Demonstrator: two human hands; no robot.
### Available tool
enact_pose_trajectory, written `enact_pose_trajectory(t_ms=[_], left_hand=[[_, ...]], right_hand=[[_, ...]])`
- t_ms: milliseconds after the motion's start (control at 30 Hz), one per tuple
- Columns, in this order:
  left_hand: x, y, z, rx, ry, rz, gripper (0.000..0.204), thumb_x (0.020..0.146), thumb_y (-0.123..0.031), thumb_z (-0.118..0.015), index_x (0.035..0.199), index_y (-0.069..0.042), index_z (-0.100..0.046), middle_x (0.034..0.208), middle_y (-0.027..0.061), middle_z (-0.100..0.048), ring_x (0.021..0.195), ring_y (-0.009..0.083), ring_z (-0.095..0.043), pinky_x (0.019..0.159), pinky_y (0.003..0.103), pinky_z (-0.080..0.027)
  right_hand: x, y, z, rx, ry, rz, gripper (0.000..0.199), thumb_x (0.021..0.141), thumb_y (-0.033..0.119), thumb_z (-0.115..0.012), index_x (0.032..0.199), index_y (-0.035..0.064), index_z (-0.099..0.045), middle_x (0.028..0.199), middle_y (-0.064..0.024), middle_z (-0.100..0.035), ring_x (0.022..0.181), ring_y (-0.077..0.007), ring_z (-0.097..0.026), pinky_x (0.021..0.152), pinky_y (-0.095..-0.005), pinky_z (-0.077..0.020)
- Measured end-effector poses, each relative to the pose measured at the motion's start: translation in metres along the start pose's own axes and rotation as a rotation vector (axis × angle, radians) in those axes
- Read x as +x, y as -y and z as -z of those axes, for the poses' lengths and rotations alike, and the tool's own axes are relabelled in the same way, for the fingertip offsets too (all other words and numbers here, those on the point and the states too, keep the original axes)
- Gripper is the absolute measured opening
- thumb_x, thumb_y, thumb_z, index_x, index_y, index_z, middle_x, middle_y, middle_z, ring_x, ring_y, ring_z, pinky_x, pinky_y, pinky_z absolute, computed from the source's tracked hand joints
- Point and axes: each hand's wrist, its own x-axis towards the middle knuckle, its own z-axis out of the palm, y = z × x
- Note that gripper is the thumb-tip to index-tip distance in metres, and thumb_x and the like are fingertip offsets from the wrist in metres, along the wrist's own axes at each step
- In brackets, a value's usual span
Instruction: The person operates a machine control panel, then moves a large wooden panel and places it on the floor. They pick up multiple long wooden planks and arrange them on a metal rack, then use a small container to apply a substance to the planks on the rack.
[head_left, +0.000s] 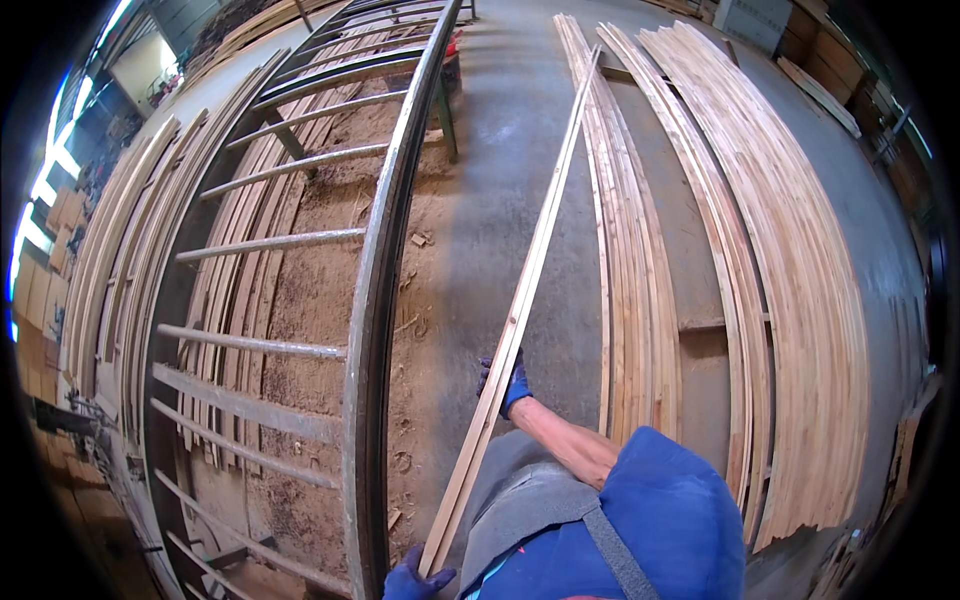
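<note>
A long, pale wooden strip [533,255] runs from the lower middle up toward the far stacks, tilted to the right. Partway along it, my right hand [508,385] in a blue glove is closed around the strip, its fingers showing on the left side. At the near end, my left hand [418,578], also gloved in blue, grips the strip low in the picture. The far tip of the strip overlaps a narrow stack of wooden strips [628,270]; whether it touches them I cannot tell.
To my left stands a long metal roller frame [375,270] with crosswise rollers. Sawdust [325,215] and more strips [225,290] lie beneath it. On the right, a wide wooden stack [800,290] rests on crosspieces. A red container [452,70] stands beyond the frame.
</note>
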Motion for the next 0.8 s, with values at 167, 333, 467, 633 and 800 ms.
enact_pose_trajectory(t_ms=[167,333,467,633,800], left_hand=[[0.028,0.026,-0.008,-0.014,0.004,-0.075,0.071,0.079,-0.054,-0.072,0.118,0.004,-0.058,0.085,0.0283,-0.065,0.079,0.0454,-0.063,0.072,0.048,-0.053],[0.026,0.071,-0.03,0.075,0.16,0.096,0.066,0.075,-0.052,-0.074,0.114,0.001,-0.062,0.087,0.024,-0.068,0.085,0.0423,-0.066,0.071,0.05,-0.053],[0.031,0.039,-0.024,0.088,0.17,0.184,0.062,0.074,-0.052,-0.074,0.107,0.0,-0.066,0.084,0.0229,-0.07,0.084,0.0421,-0.068,0.069,0.051,-0.054],[0.053,-0.003,-0.01,0.046,0.135,0.217,0.06,0.074,-0.051,-0.074,0.105,0.0,-0.067,0.084,0.0236,-0.069,0.084,0.0426,-0.067,0.07,0.051,-0.054],[0.083,-0.026,-0.004,0.016,0.1,0.2,0.058,0.075,-0.05,-0.074,0.103,0.001,-0.067,0.084,0.0243,-0.069,0.084,0.0431,-0.067,0.07,0.051,-0.053]], right_hand=[[0.022,0.003,0.01,0.092,0.175,-0.141,0.089,0.072,0.09,-0.042,0.093,0.0055,-0.062,0.072,-0.0102,-0.061,0.064,-0.0311,-0.06,0.063,-0.0464,-0.0517],[0.072,0.097,-0.004,0.031,0.115,-0.063,0.096,0.079,0.088,-0.03,0.106,0.0011,-0.06,0.088,-0.0156,-0.062,0.081,-0.0349,-0.063,0.073,-0.0509,-0.0528],[0.113,0.187,-0.027,0.014,0.005,0.124,0.096,0.074,0.091,-0.034,0.106,0.004,-0.057,0.079,-0.0089,-0.059,0.067,-0.026,-0.057,0.062,-0.0412,-0.0494],[0.102,0.175,-0.013,-0.005,-0.064,-0.032,0.07,0.082,0.076,-0.041,0.076,0.008,-0.054,0.054,-0.0038,-0.046,0.046,-0.0228,-0.046,0.046,-0.0361,-0.0429],[0.072,0.162,0.022,-0.026,-0.266,-0.079,0.069,0.073,0.079,-0.048,0.071,0.0103,-0.051,0.054,-0.0048,-0.046,0.046,-0.0249,-0.045,0.047,-0.0388,-0.0419]])
